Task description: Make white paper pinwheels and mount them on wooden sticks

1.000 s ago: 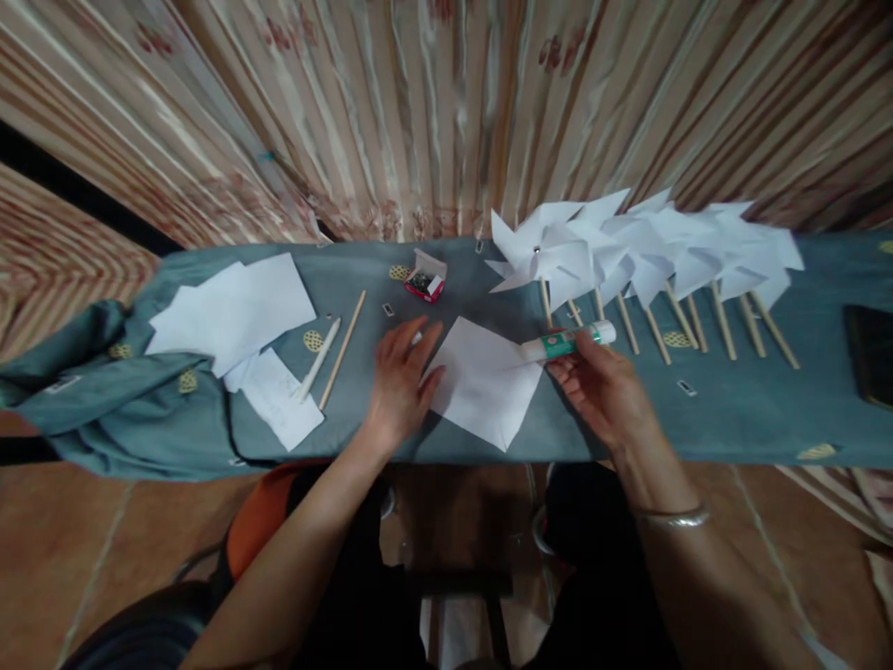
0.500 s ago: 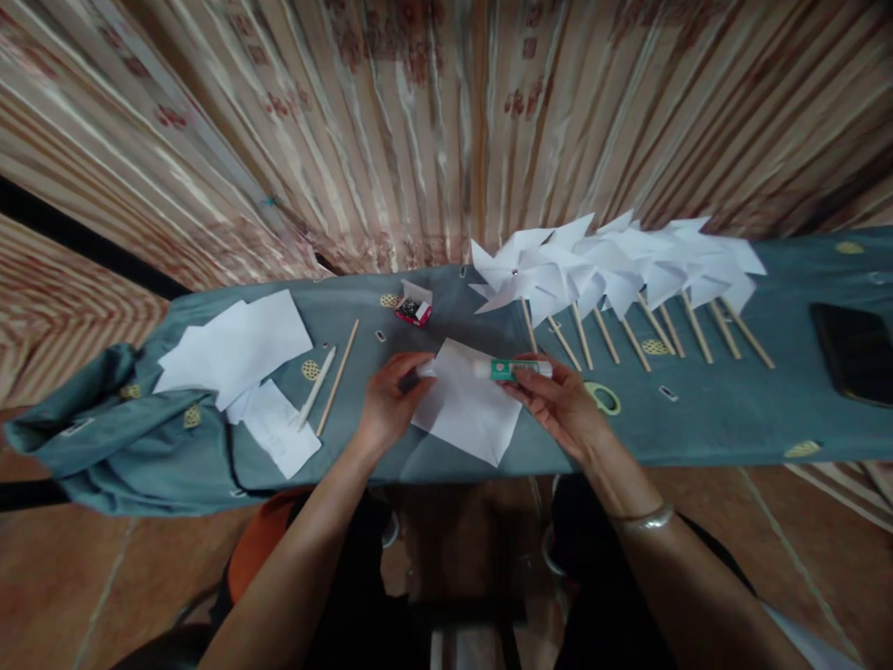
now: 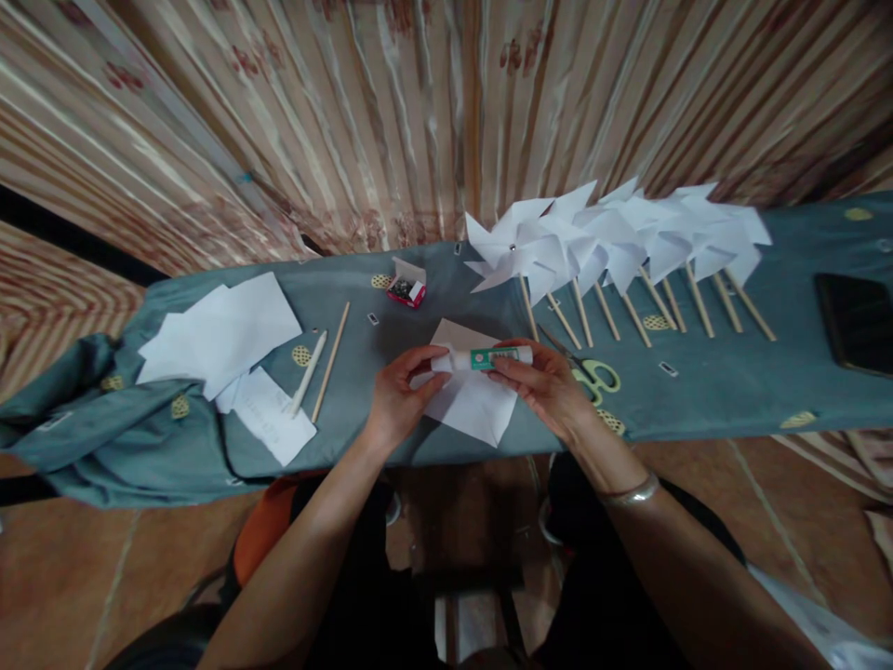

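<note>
My right hand (image 3: 548, 384) grips a glue stick (image 3: 486, 358) with a green and white label, held level above a white paper square (image 3: 474, 405). Pinched in my left hand (image 3: 405, 393) is the white glue stick cap (image 3: 442, 360), which is up against the left end of the stick. Whether the cap is fully seated I cannot tell. Faint crease lines show on the paper, and its top edge is partly hidden behind the stick and fingers. Green-handled scissors (image 3: 598, 377) lie just right of my right hand.
Several white paper pinwheels (image 3: 558, 247) on wooden sticks lie along the back right. A small red box of pins (image 3: 406, 284) stands behind my left hand. To the left are paper sheets (image 3: 230, 330), a white pencil-like stick (image 3: 308, 374) and a wooden stick (image 3: 331, 363). A dark phone (image 3: 855, 321) lies far right.
My hands have come together, so the cap in my left hand now meets the end of the glue stick. The view has shifted slightly, and more of the scissors shows.
</note>
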A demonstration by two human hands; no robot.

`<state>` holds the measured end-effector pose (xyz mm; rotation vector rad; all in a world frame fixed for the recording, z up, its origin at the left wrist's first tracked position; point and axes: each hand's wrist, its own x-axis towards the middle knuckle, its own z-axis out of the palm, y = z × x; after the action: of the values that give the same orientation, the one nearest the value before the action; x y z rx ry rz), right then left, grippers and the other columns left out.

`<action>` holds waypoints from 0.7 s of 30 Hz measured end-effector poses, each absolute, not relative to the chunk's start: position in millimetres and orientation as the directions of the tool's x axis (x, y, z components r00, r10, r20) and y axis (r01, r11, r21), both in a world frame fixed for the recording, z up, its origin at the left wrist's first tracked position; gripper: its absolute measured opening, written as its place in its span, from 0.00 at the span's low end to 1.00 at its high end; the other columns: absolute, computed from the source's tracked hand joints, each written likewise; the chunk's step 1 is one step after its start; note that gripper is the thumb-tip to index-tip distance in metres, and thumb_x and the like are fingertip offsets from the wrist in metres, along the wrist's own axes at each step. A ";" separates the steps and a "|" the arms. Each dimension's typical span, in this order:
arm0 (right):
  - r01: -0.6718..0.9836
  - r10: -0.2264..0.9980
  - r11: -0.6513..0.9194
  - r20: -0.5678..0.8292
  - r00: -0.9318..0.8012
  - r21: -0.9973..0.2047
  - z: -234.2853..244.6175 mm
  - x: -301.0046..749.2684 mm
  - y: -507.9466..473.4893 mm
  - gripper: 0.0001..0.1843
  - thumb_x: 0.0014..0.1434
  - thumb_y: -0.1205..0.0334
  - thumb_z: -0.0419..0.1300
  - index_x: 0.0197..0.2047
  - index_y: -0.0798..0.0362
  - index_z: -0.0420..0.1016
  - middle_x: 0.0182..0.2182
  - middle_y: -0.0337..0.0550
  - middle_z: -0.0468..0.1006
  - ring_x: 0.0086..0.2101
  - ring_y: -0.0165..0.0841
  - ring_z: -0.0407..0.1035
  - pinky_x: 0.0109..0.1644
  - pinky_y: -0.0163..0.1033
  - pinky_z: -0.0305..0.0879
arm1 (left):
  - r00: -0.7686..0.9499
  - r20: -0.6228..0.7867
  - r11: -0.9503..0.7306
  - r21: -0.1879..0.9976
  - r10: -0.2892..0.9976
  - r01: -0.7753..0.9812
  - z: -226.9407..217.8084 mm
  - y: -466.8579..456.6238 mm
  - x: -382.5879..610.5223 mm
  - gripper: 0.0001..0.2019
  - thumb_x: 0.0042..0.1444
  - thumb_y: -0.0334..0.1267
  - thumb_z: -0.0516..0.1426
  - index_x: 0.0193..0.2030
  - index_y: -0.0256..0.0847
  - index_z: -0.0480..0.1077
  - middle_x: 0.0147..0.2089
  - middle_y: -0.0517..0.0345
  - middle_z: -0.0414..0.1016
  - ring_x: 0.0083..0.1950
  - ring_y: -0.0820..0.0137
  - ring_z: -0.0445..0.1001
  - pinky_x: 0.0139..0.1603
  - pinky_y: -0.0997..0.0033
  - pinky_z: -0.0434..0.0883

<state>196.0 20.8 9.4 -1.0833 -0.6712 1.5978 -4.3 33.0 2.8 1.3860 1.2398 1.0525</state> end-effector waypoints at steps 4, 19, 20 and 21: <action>-0.413 0.952 -0.296 -0.302 -0.053 -0.861 7.9 194.5 19.8 0.18 0.40 0.57 0.75 0.34 0.50 0.78 0.30 0.36 0.79 0.33 0.29 0.75 0.45 0.38 0.74 | 0.122 0.007 -0.027 0.986 0.993 0.163 2.7 31.6 -4.7 0.15 0.48 0.37 0.64 0.44 0.40 0.76 0.48 0.52 0.79 0.46 0.65 0.77 0.53 0.63 0.72; -0.403 0.938 -0.335 -0.343 -0.055 -0.851 15.1 192.7 19.0 0.19 0.37 0.56 0.77 0.32 0.52 0.78 0.28 0.37 0.80 0.29 0.28 0.75 0.37 0.33 0.74 | 0.165 0.031 -0.062 0.982 0.986 0.181 5.6 28.1 -4.9 0.13 0.49 0.38 0.64 0.44 0.40 0.77 0.48 0.51 0.79 0.47 0.64 0.77 0.54 0.63 0.72; -0.400 0.936 -0.341 -0.347 -0.061 -0.851 15.8 192.7 18.9 0.19 0.37 0.56 0.77 0.32 0.52 0.78 0.28 0.37 0.80 0.28 0.27 0.75 0.36 0.33 0.74 | 0.165 0.030 -0.060 0.981 0.986 0.182 6.0 27.7 -4.9 0.13 0.49 0.38 0.64 0.44 0.40 0.77 0.48 0.51 0.79 0.47 0.64 0.77 0.54 0.63 0.72; -0.397 0.935 -0.346 -0.349 -0.067 -0.850 16.2 192.6 18.9 0.19 0.37 0.55 0.76 0.32 0.52 0.78 0.28 0.37 0.80 0.28 0.27 0.75 0.36 0.32 0.74 | 0.164 0.029 -0.060 0.981 0.986 0.184 6.3 27.3 -4.9 0.13 0.50 0.38 0.64 0.44 0.40 0.77 0.48 0.52 0.79 0.47 0.64 0.77 0.54 0.63 0.72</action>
<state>192.6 18.9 16.2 -1.1397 -0.6928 1.6287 -4.9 27.3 6.3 1.4524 1.2007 1.0247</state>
